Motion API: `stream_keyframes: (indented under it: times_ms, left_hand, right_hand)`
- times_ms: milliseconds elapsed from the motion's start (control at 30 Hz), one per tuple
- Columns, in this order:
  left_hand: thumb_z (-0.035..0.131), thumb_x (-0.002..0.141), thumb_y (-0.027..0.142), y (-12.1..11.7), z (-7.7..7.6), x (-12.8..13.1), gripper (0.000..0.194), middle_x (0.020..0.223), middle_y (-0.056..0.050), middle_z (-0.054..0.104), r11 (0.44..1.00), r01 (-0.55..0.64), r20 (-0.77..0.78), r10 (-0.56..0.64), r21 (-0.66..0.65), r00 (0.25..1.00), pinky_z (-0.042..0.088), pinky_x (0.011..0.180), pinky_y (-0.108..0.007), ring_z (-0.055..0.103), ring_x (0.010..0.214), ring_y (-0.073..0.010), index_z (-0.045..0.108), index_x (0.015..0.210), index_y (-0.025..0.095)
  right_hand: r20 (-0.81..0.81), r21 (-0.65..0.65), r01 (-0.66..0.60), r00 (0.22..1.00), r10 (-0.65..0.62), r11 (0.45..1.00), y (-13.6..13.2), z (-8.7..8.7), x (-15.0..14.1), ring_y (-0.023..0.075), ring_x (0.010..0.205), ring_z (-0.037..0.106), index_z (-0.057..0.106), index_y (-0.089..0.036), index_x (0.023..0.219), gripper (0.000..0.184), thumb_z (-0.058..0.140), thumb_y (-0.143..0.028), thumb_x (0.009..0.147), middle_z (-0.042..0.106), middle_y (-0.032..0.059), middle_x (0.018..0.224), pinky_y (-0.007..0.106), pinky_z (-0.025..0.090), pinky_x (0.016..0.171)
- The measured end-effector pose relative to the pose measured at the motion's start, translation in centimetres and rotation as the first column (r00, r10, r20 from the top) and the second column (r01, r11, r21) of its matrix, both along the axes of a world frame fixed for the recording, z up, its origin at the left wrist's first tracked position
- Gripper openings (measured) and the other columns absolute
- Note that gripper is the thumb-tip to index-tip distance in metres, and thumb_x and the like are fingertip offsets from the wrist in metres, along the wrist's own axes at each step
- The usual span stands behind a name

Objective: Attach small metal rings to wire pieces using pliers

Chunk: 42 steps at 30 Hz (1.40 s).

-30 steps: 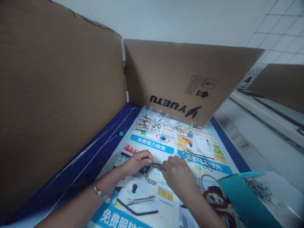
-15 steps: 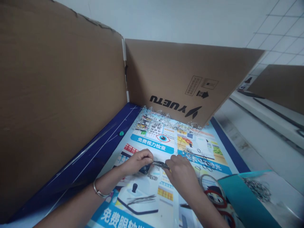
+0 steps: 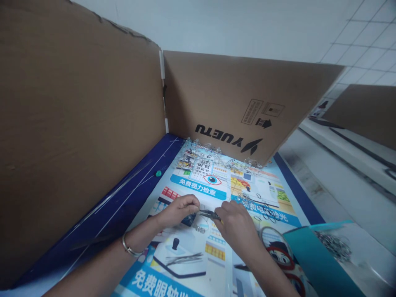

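head view: right fingers (image 3: 221, 212) curled round pliers (image 3: 208, 213), left fingers (image 3: 191, 203) pinched

The right hand (image 3: 236, 220) grips pliers (image 3: 209, 214), their tips beside the left hand (image 3: 182, 210), which pinches a beaded wire (image 3: 199, 229).

A shiny, silver-coloured metal bangle (image 3: 127, 248), narrow and rounded, circled the left forearm (image 3: 99, 268) just above the wrist. The left hand (image 3: 181, 210) and right hand (image 3: 236, 225) were bare, and the right forearm (image 3: 262, 262) was uncovered as far as it showed.
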<state>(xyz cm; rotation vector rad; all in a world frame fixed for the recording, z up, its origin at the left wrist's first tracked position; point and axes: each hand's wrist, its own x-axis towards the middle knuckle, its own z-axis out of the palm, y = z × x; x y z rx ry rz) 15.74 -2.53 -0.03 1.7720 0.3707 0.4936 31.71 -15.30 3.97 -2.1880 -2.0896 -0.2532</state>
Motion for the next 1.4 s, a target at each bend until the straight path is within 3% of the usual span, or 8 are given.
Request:
stream_keyframes:
  times_ms: [433,600,733,867,1133,1400]
  left_hand:
    - [0.039,0.087,0.025,-0.2,0.0,-0.1,0.018,0.08,-0.002,0.05,0.956,0.003,0.01,-0.006,0.294,1.0,0.038,0.075,-0.025,0.047,0.078,-0.0129,0.052,0.079,0.016]
    - [0.037,0.088,0.027,-0.2,0.1,0.0,0.021,0.078,-0.002,0.05,0.935,-0.019,0.006,0.018,0.354,1.0,0.037,0.075,-0.025,0.046,0.077,-0.0135,0.051,0.077,0.017]
    - [0.036,0.088,0.028,-0.3,0.0,-0.1,0.02,0.078,-0.002,0.049,0.942,-0.038,0.004,0.039,0.333,0.999,0.037,0.073,-0.025,0.045,0.076,-0.0136,0.05,0.078,0.017]
    - [0.036,0.088,0.03,-0.3,0.0,-0.2,0.021,0.078,-0.001,0.048,0.96,-0.053,-0.011,0.058,0.276,0.998,0.037,0.071,-0.024,0.045,0.075,-0.0131,0.049,0.079,0.016]
    - [0.036,0.088,0.03,-0.4,0.3,-0.2,0.021,0.076,0.0,0.047,0.973,-0.053,-0.032,0.062,0.226,0.998,0.035,0.068,-0.023,0.043,0.073,-0.0124,0.048,0.078,0.016]
    - [0.036,0.088,0.03,-0.4,0.2,-0.2,0.021,0.074,0.0,0.045,0.977,-0.045,-0.033,0.053,0.209,0.998,0.034,0.066,-0.023,0.041,0.07,-0.012,0.047,0.077,0.016]
  right_hand:
    - [0.027,-0.018,-0.03,0.999,0.031,0.999,-0.3,0.6,0.3,0.0167,0.074,0.047,0.058,-0.021,0.066,0.011,0.061,-0.027,0.075,0.056,0.0013,0.07,0.03,0.026,0.068]
    - [0.086,0.014,-0.003,0.996,0.002,1.0,-0.5,1.0,0.4,0.0184,0.075,0.046,0.058,-0.021,0.066,0.008,0.06,-0.02,0.074,0.056,0.002,0.07,0.031,0.024,0.066]
    - [0.074,-0.028,-0.065,0.995,0.067,0.997,-0.7,1.3,1.7,0.0169,0.073,0.046,0.058,-0.021,0.065,0.01,0.06,-0.022,0.074,0.056,0.0007,0.068,0.03,0.024,0.066]
    - [0.123,0.0,-0.031,0.992,0.031,1.0,-0.5,0.9,2.6,0.0175,0.075,0.047,0.06,-0.02,0.066,0.01,0.06,-0.023,0.075,0.056,0.0025,0.07,0.03,0.024,0.067]
    - [0.089,0.038,-0.093,0.992,0.09,0.995,0.7,-1.5,0.9,0.0186,0.08,0.044,0.058,-0.02,0.072,0.008,0.06,-0.026,0.076,0.054,0.0026,0.074,0.031,0.023,0.069]
    - [0.102,0.079,-0.085,0.992,0.076,0.993,0.7,-1.5,1.3,0.0177,0.078,0.042,0.057,-0.02,0.071,0.007,0.058,-0.024,0.077,0.052,0.0025,0.073,0.031,0.023,0.069]
